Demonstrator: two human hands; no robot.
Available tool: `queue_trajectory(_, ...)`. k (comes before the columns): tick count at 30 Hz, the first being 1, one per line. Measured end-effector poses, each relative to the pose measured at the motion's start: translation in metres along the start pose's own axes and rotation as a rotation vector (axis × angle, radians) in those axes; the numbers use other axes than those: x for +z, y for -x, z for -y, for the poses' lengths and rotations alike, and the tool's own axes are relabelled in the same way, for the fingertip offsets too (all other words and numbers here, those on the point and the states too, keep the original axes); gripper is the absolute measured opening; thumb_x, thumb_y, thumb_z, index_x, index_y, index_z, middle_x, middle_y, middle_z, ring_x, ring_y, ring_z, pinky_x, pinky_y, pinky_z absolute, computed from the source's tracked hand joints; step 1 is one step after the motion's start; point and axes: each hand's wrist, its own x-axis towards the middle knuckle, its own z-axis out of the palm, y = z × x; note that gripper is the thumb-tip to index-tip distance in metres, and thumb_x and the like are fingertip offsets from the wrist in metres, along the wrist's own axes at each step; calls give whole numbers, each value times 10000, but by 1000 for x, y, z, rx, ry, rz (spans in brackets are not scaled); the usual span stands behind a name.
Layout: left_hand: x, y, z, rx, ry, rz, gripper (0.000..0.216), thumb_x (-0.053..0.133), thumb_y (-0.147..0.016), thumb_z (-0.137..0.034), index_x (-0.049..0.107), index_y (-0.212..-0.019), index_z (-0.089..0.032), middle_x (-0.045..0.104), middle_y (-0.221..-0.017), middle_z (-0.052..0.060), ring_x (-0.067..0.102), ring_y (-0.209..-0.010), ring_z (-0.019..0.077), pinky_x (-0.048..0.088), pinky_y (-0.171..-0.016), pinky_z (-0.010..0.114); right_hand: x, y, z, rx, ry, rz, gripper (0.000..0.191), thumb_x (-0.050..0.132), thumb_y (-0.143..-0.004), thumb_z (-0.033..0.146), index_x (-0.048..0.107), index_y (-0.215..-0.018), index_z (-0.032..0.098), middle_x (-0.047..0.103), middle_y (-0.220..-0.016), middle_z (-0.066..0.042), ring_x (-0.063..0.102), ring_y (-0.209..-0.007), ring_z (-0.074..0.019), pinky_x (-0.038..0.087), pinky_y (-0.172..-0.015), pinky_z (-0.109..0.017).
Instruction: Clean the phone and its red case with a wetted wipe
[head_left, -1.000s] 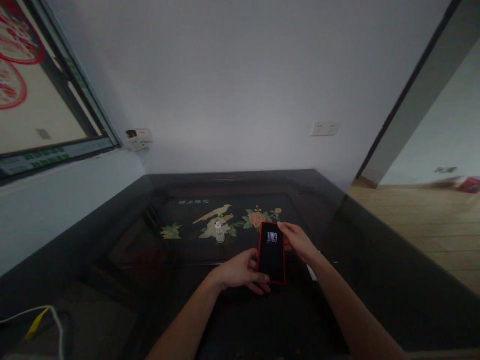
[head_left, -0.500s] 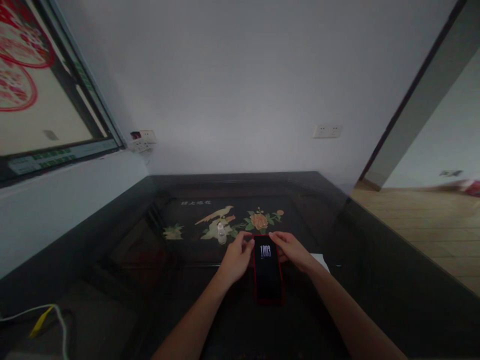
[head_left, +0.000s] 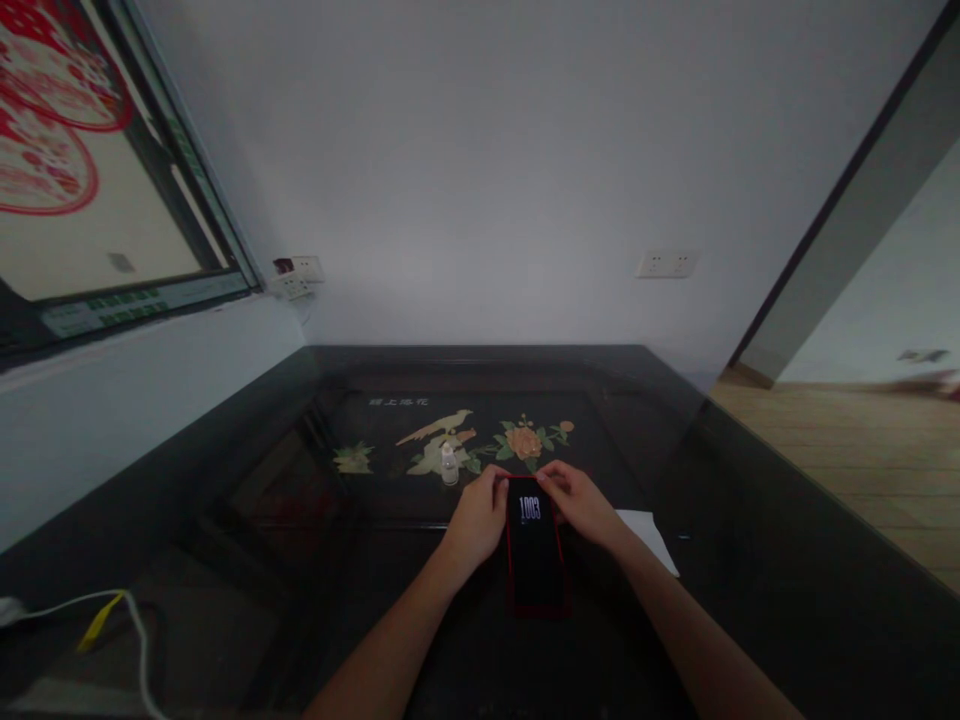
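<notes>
A smartphone [head_left: 535,555] with a red edge shows "1003" on its dark screen, upright toward me over the black table. At its upper left corner, my left hand [head_left: 480,508] is closed, the thumb and fingers gripping the edge. My right hand [head_left: 579,502] pinches the upper right corner in the same way. Some of the fingers are hidden behind or beneath the phone. Beyond my left hand stands a small clear bottle [head_left: 449,466] with a white cap. A white sheet of paper [head_left: 651,538] lies partly under my right forearm.
The glossy black table [head_left: 750,600] bears an inlaid bird and flower picture [head_left: 523,440]. At the lower left runs a white cable [head_left: 139,630] with a yellow tag [head_left: 100,622]. Wall sockets [head_left: 667,264] sit above the table's back edge, and a window [head_left: 135,180] is at left.
The view has shifted slightly, so more of the white paper shows. Both hands keep their grip on the phone's upper corners, and its lit screen looks the same.
</notes>
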Motion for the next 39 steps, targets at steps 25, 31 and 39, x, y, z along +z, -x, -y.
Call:
queue_trajectory(25, 0, -3, 11, -133, -79, 51, 232, 559, -947, -247, 711, -1109, -182, 767, -974, 69, 715, -881, 188, 514, -798, 277, -9, -1, -3, -183, 406, -128, 282, 561, -933, 385, 764, -933, 190, 781, -876, -66, 706, -774, -217, 512, -700, -303)
queue_trajectory(31, -1, -5, 17, -120, -4, 84, 260, 571, -936, -258, 750, -1111, -189, 785, -1013, 69, 736, -916, 199, 538, -826, 289, -8, -1, -6, -124, 345, -109, 305, 565, -937, 417, 764, -988, 191, 776, -896, -80, 711, -744, -219, 548, -632, -297)
queue_trajectory(39, -1, -6, 21, -152, 47, 57, 255, 624, -910, -254, 770, -1111, -193, 789, -1046, 74, 745, -946, 213, 555, -868, 318, -9, -5, -14, -77, 245, -83, 319, 558, -952, 434, 740, -974, 173, 756, -818, -78, 715, -656, -205, 554, -525, -272)
